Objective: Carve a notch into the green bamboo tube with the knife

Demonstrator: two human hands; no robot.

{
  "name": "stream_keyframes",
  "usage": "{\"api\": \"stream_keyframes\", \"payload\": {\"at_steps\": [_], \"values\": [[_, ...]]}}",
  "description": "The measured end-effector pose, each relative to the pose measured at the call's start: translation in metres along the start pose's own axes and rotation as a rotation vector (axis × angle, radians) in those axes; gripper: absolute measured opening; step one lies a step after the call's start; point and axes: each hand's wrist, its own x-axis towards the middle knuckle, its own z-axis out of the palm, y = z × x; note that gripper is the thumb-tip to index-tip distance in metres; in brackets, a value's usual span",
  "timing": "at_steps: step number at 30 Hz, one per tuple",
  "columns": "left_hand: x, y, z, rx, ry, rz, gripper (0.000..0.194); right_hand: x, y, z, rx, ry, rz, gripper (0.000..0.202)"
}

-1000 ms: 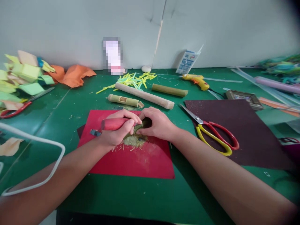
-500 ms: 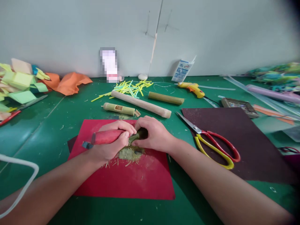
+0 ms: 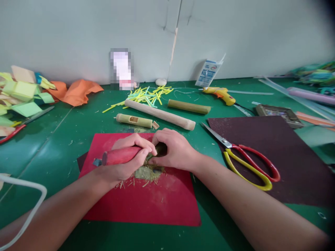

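My left hand (image 3: 132, 167) is closed round the thick red handle (image 3: 121, 156) of a carving tool, whose working end is hidden by my fingers. Curled round a short dark green bamboo tube (image 3: 161, 149), my right hand (image 3: 176, 150) keeps it against the work surface. The fingertips of both hands nearly meet at the tube, and most of it is covered. Thin shavings (image 3: 154, 177) lie below the hands on a red sheet (image 3: 157, 205). Just beyond stands out a pale bamboo piece (image 3: 125, 119) with a notch cut in it, lying beside a small chip (image 3: 155, 124).
Behind are a long pale stick (image 3: 162, 114), another bamboo tube (image 3: 188, 106) and yellow-green strips (image 3: 146, 96). Large scissors (image 3: 235, 146) rest on a dark sheet (image 3: 261, 134) at right, near a yellow glue gun (image 3: 220, 95). Folded papers (image 3: 22, 89) and orange cloth (image 3: 75, 92) lie left.
My left hand has pushed the tool a little to the right, closer to my right hand, covering more of the bamboo tube. The view has shifted slightly.
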Motion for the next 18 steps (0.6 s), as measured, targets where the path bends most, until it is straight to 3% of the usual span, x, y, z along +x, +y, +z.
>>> {"api": "stream_keyframes", "payload": {"at_steps": [7, 12, 18], "values": [[0.0, 0.003, -0.001, -0.049, -0.047, 0.013, 0.013, -0.002, 0.0, -0.001, 0.031, 0.011, -0.023, 0.028], [-0.005, -0.005, -0.001, -0.097, -0.017, -0.025, 0.016, -0.001, -0.001, -0.002, 0.023, 0.006, -0.012, 0.028], [-0.01, -0.015, 0.002, -0.267, 0.204, 0.034, 0.015, -0.001, -0.002, -0.003, 0.01, -0.012, 0.01, 0.032]]}}
